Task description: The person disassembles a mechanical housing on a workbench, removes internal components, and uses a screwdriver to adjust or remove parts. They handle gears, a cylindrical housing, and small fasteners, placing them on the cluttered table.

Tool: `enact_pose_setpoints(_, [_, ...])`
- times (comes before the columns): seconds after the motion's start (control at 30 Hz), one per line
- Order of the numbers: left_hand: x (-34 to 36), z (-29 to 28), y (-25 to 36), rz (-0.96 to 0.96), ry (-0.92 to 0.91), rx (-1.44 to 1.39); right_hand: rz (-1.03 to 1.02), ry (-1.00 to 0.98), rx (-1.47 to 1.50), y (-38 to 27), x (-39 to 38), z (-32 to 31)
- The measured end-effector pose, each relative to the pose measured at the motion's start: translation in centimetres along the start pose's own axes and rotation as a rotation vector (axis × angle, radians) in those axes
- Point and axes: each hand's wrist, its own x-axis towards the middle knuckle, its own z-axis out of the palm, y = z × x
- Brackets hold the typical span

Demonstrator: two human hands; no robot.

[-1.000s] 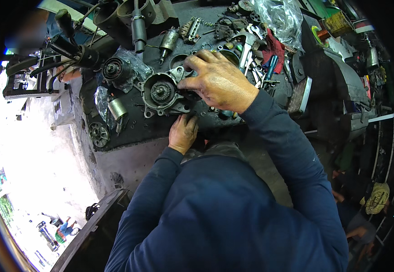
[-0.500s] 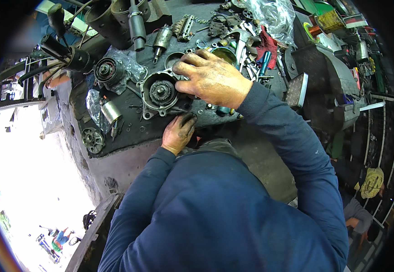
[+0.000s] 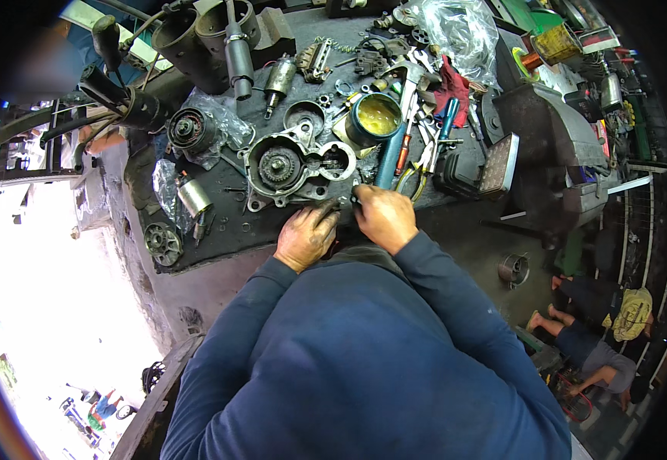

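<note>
An open metal gear housing (image 3: 263,181) lies on the bench in front of me, with a toothed gear (image 3: 278,167) seated in its round bore. My left hand (image 3: 308,234) is at the bench edge just below the housing, its dirty fingers pressed together; what they hold, if anything, is hidden. Close to its right, my right hand (image 3: 387,218) is closed in a pinch around something small and dark at its fingertips, too small to name. A tin of yellow grease (image 3: 378,116) stands beyond the right hand, beside a hammer (image 3: 410,77).
Plastic-wrapped motor parts (image 3: 189,130), a silver cylinder (image 3: 193,195) and a slotted disc (image 3: 162,244) lie at the left. Pliers (image 3: 408,182), a red screwdriver (image 3: 403,153) and a red cloth (image 3: 453,92) are at the right. Other people (image 3: 598,353) are at the far right.
My right hand has drawn back from above the housing and grease tin to the bench edge beside my left hand. The housing's right side and the tin now show.
</note>
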Motion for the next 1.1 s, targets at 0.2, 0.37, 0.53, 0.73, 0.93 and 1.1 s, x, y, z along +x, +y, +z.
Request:
enact_pose_setpoints(0.2, [-1.0,-9.2,2.3,-0.053,0.174,-0.021,-0.020,-0.172,-0.069,-0.6,3.3,2.4])
enact_pose_setpoints(0.37, [2.1,-16.0,3.8,-0.240,0.352,0.132,0.185,0.076,0.244,-0.9,1.9,-2.7])
enact_pose_setpoints(0.53, [8.8,-18.7,3.4,-0.331,-0.006,0.368,0.072,0.351,0.401,-0.6,2.7,-7.6])
enact_pose_setpoints(0.73, [13.5,-18.6,2.9,-0.364,-0.348,0.571,0.102,0.318,0.450,-1.5,3.1,-8.1])
enact_pose_setpoints(0.93, [14.1,-18.4,2.5,-0.373,-0.400,0.537,0.119,0.293,0.522,-1.5,1.0,-6.1])
enact_pose_setpoints(1.1, [14.4,-18.6,2.6,-0.370,-0.394,0.532,0.125,0.249,0.485,-1.0,0.4,-5.8])
